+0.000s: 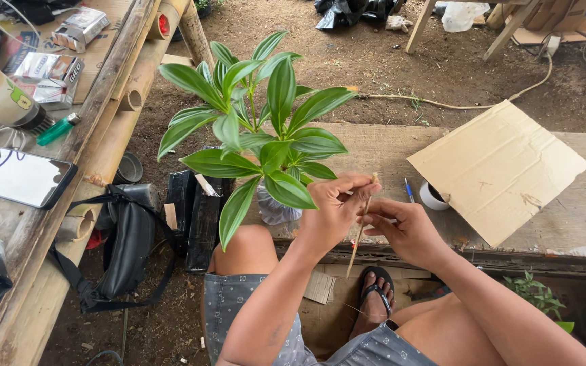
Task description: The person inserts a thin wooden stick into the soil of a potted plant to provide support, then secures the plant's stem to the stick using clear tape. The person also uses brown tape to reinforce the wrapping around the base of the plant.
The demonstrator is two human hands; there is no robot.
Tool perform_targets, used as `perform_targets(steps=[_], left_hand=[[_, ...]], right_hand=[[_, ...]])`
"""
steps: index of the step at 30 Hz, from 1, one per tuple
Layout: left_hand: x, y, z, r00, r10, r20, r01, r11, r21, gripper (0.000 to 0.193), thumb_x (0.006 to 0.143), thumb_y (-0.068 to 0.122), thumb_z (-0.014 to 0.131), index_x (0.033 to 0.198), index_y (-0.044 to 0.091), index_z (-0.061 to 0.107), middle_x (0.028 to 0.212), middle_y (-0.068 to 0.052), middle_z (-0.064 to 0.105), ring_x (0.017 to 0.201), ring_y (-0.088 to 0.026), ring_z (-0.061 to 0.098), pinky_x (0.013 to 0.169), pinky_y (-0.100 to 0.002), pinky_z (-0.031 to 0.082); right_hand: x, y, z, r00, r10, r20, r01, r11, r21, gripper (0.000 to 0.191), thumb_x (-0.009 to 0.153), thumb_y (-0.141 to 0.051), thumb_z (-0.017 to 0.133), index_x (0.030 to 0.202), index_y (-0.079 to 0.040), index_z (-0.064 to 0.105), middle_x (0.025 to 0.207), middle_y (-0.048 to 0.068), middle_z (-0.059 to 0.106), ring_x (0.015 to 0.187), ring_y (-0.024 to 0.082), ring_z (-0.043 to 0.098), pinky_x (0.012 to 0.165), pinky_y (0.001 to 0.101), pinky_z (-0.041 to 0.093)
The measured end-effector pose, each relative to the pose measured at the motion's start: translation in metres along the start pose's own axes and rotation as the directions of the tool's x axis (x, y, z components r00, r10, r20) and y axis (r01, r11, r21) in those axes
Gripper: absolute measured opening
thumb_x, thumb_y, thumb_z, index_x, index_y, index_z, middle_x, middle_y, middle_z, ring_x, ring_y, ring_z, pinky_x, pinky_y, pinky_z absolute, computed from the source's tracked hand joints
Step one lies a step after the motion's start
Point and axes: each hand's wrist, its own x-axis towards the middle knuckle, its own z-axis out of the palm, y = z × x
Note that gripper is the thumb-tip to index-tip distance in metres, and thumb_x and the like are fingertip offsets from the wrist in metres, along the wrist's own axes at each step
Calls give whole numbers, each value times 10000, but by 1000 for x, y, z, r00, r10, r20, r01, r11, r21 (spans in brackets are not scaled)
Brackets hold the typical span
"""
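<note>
Both forearms reach forward from the lower edge of the view and meet in front of the bare knees. The left hand [334,207] is raised with thumb and fingertips pinched together, palm turned inward. The right hand [408,230] sits just beside it, slightly lower, fingers curled in a pinch.

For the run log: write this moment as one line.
left hand: pinches thin stick near top | right hand: grips stick lower | potted plant: just left of hands | cardboard sheet: on bench
</note>
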Motion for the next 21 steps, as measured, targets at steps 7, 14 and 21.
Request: perform_targets(steps=[7, 14, 21], left_hand=[[-9, -7, -7, 992, 95, 84, -108, 980, 169, 158, 986, 50, 681, 1126, -20, 700, 1002, -121, 751, 816, -175, 745, 716, -292, 578], [-11, -5, -5, 993, 109, 41, -116, 918, 380, 85, 1027, 99, 638, 1037, 16, 654, 983, -109, 704, 854, -291, 725, 715, -358, 584], [-12, -6, -6, 998, -51, 33, 48, 996, 71, 150, 993, 132, 710, 1061, -1, 703, 918, -96, 746, 758, -168, 733, 650, -297, 591]], right_hand=[[-2, 5, -4, 998, 53, 44, -52, 998, -23, 234, 976, -64, 603, 1164, 18, 715, 979, 63, 790, 922, 102, 737, 852, 304, 627], [-5, 6, -4, 994, 102, 36, -102, 995, -24, 200, 971, -65, 633, 1105, 44, 735, 924, 86, 796, 875, 112, 744, 826, 303, 658], [-4, 2, -3, 996, 59, 63, -59, 998, -5, 219, 963, -65, 627, 1135, 26, 726, 951, 78, 805, 890, 93, 741, 833, 294, 650]])
